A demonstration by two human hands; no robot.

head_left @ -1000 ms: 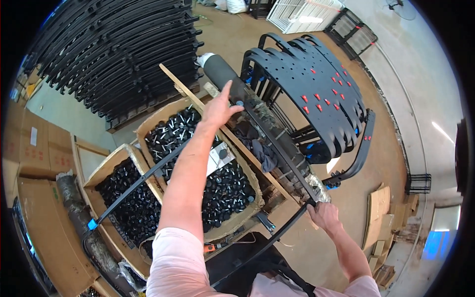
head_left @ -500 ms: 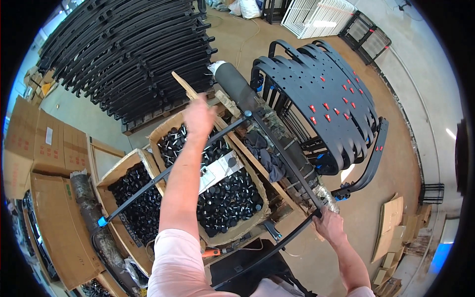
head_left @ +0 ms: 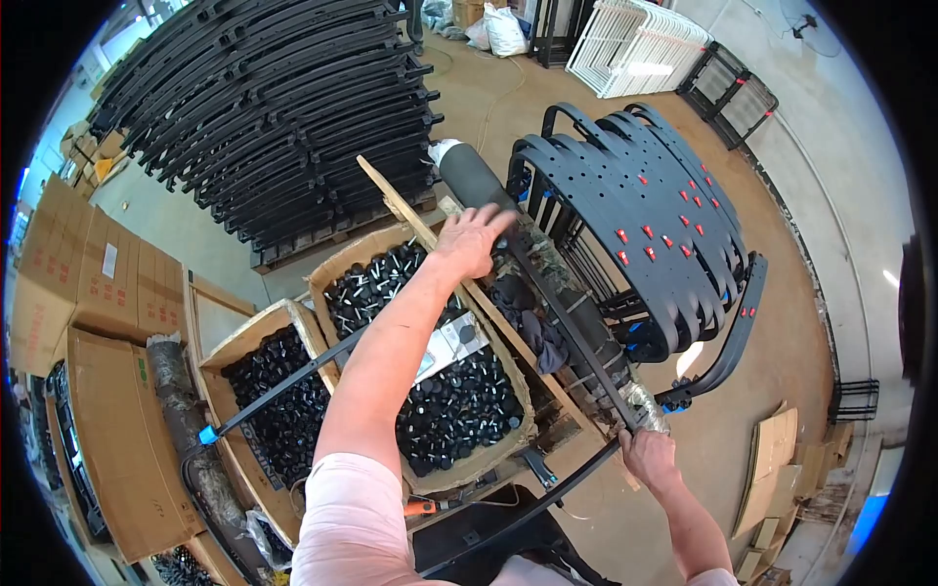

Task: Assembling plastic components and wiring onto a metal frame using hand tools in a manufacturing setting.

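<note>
A black tubular metal frame (head_left: 576,352) lies in front of me across the boxes and a padded roller, with a blue-tipped end (head_left: 208,435) at the left. My right hand (head_left: 650,459) is closed around the frame at its near right corner. At the far corner is my left hand (head_left: 469,241), palm down, fingers stretched and slightly blurred; it hides that corner and the round piece there. Beneath my left forearm, a cardboard box (head_left: 528,415) holds many black round-headed threaded feet. A white printed card (head_left: 451,347) lies on them. A second box (head_left: 210,381) of black feet stands to the left.
Curved black bars (head_left: 274,127) are stacked high at the back left. Bent black frames with red pieces (head_left: 635,215) stand right of the padded roller (head_left: 474,181). An orange-handled tool (head_left: 422,508) lies near me. Brown cartons (head_left: 127,430) line the left; flattened cardboard (head_left: 769,469) leans at right.
My left hand has moved right from above the box of feet to the frame's far corner, covering the round piece there. My right hand keeps its grip. The view has shifted slightly.
</note>
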